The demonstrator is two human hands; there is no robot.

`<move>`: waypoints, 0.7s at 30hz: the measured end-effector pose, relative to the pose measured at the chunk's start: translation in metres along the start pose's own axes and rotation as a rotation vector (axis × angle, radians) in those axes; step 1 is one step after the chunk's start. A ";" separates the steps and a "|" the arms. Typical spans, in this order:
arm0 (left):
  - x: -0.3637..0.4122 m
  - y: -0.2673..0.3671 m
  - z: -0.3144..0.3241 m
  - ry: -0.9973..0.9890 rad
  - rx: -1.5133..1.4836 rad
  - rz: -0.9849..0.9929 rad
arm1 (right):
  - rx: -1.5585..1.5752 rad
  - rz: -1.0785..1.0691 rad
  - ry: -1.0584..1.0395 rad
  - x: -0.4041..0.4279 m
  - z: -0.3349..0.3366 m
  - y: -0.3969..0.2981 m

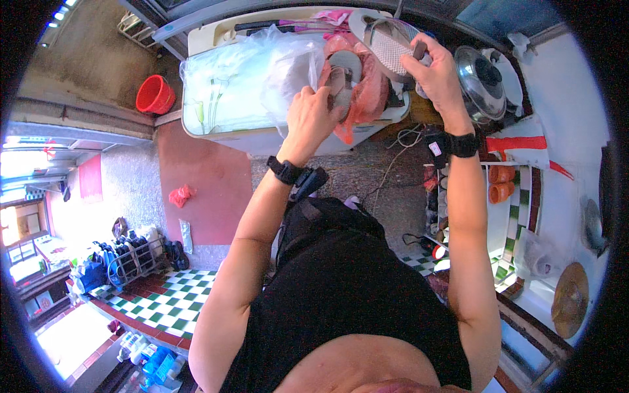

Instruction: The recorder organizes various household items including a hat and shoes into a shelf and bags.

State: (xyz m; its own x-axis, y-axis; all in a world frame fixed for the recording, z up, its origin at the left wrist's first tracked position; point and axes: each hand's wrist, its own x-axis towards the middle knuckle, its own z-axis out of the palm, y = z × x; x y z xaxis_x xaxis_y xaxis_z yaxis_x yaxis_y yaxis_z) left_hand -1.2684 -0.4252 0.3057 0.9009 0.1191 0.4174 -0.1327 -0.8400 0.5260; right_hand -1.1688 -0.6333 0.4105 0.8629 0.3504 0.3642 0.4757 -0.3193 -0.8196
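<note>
My right hand point(432, 73) grips a slipper point(391, 49) by its dark strap; the footbed is pale and textured. My left hand point(312, 115) holds a grey slipper point(345, 66) by its side, over a crumpled red plastic bag point(371, 88). Part of that slipper lies behind my fingers. Both hands are above a white, flower-printed top point(236, 98), seemingly of a washing machine. A clear plastic bag point(290, 64) lies left of the red one.
Rackets point(265, 24) with dark handles lie along the back of the top. To the right is a metal pan with a lid point(481, 83). A red bucket point(155, 95) stands at the far left. A thin cable point(385, 172) trails down near the floor; a red bag point(182, 195) lies there.
</note>
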 end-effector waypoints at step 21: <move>-0.011 0.025 0.000 0.223 0.018 0.273 | -0.137 0.033 0.153 -0.081 -0.025 0.023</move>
State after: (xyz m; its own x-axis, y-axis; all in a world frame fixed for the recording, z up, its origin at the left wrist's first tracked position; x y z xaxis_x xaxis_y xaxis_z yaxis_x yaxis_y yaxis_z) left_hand -1.2817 -0.4480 0.3142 0.7209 0.0000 0.6930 -0.3469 -0.8657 0.3609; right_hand -1.2238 -0.6915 0.3734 0.8892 0.2035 0.4098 0.4567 -0.4490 -0.7680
